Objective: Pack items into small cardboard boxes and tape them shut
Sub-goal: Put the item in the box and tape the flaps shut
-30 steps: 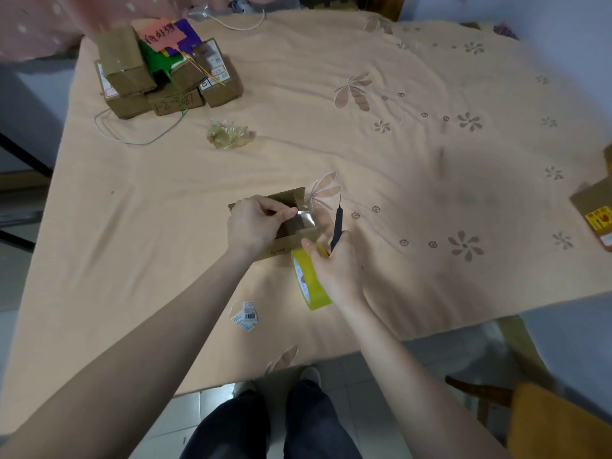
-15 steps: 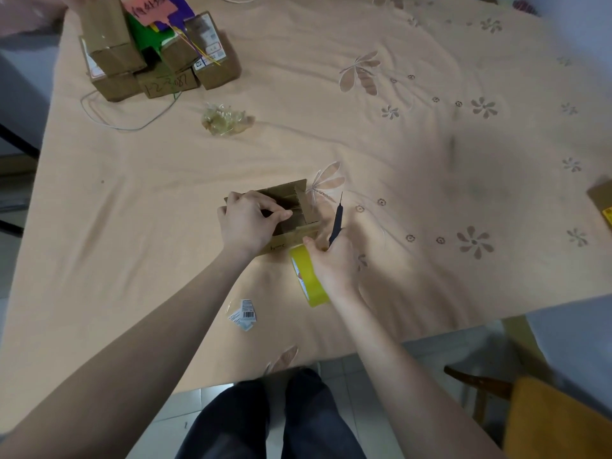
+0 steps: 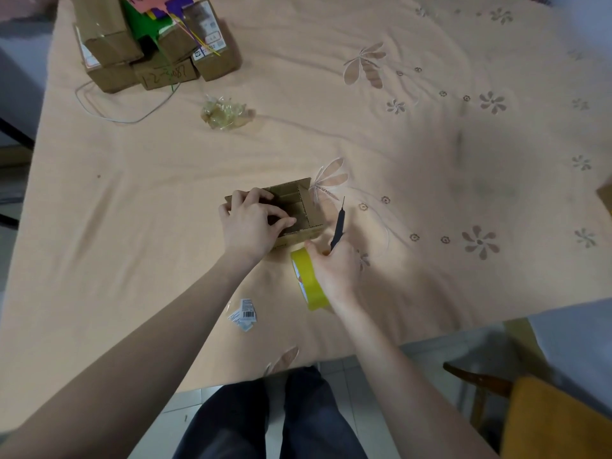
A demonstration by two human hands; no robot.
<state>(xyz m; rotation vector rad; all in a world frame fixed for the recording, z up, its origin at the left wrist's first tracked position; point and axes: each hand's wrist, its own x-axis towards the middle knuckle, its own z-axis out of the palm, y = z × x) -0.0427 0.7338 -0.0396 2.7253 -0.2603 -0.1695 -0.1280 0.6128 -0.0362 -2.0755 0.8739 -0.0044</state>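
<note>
Small cardboard box (image 3: 299, 210) sits open mid-bench (image 3: 430, 180) on the peach cloth. Left hand (image 3: 253, 223) rests on its left side, fingers (image 3: 265, 197) curled over the rim. Right hand (image 3: 336, 266) grips a yellow tape roll (image 3: 308, 279) upright just near the box, plus a dark thin tool (image 3: 338, 226). Taped boxes (image 3: 149, 44) stacked far left.

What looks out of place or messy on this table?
A crumpled wad of clear tape lies loose on the tablecloth below the stacked boxes, and torn barcode labels lie near the table edge. Both look like scraps.
</note>
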